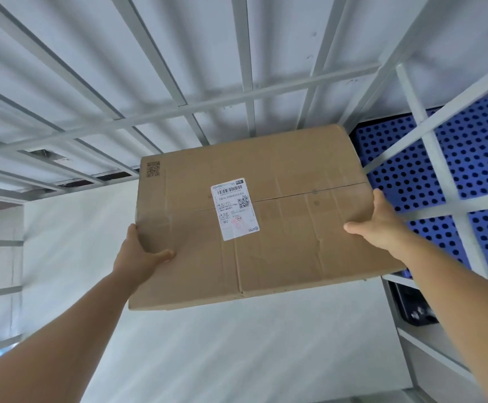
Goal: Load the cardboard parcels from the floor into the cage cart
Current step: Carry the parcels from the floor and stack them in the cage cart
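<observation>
A wide, flat cardboard parcel [251,216] is held up in the air in front of the cage cart [248,91], its broad labelled face turned to the camera and its far edge close to the cart's white bars. The left hand [138,254] grips the parcel's left edge near the lower corner, thumb curled over the face; the right hand [382,225] clasps the right edge a little higher, thumb laid on the face and fingers wrapped behind, out of sight.

The board looks creased and dented — stiff enough to keep its shape, but soft along the centre seam, where the flaps meet under a white shipping label [234,209]. Held out at arm's length by the edges alone, it is probably fairly light. The dry cardboard should not slip, though so broad a panel may twist or sag if only one side is held. Opposite edges, as here, seem the best hold — not the seam. A blue perforated panel [475,158] shows through the bars at right.
</observation>
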A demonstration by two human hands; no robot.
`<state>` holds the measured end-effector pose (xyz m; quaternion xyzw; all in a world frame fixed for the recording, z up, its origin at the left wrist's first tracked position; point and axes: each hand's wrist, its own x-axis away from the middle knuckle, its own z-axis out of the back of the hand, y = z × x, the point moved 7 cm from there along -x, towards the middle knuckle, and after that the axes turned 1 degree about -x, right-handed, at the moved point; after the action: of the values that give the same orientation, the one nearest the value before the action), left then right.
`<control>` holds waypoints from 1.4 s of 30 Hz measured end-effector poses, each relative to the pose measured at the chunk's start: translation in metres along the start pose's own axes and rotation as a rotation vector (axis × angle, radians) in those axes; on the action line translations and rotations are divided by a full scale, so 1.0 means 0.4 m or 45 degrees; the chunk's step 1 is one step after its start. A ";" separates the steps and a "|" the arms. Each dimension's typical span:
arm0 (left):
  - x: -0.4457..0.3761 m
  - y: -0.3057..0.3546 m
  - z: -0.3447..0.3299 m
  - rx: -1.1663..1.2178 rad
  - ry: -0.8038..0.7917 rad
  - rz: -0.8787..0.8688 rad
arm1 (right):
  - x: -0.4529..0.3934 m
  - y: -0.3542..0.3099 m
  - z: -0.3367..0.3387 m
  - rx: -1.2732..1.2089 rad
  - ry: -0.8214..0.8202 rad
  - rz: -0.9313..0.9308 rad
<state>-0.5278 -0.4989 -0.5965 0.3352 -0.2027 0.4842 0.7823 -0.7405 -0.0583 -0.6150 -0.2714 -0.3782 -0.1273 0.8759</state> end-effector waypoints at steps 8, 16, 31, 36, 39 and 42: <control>-0.085 -0.015 -0.083 -0.023 0.058 -0.053 | -0.100 0.035 -0.052 -0.025 0.068 0.005; -0.123 -0.022 -0.150 -0.057 0.069 -0.032 | -0.161 0.037 -0.068 0.023 0.102 0.019; -0.056 0.068 -0.135 -0.514 -0.058 -0.187 | -0.070 -0.014 -0.108 0.510 0.161 0.146; 0.100 0.204 -0.089 -0.783 0.027 -0.522 | 0.098 -0.105 -0.108 0.681 0.100 0.349; 0.209 0.260 -0.042 -0.837 0.039 -0.619 | 0.211 -0.156 -0.085 0.753 0.110 0.435; 0.317 0.295 0.017 -0.872 0.060 -0.690 | 0.332 -0.196 -0.049 0.812 0.103 0.481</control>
<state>-0.5763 -0.3888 -0.4716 0.0864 -0.2386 0.1739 0.9515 -0.6721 -0.1363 -0.4994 -0.0446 -0.3071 0.1503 0.9387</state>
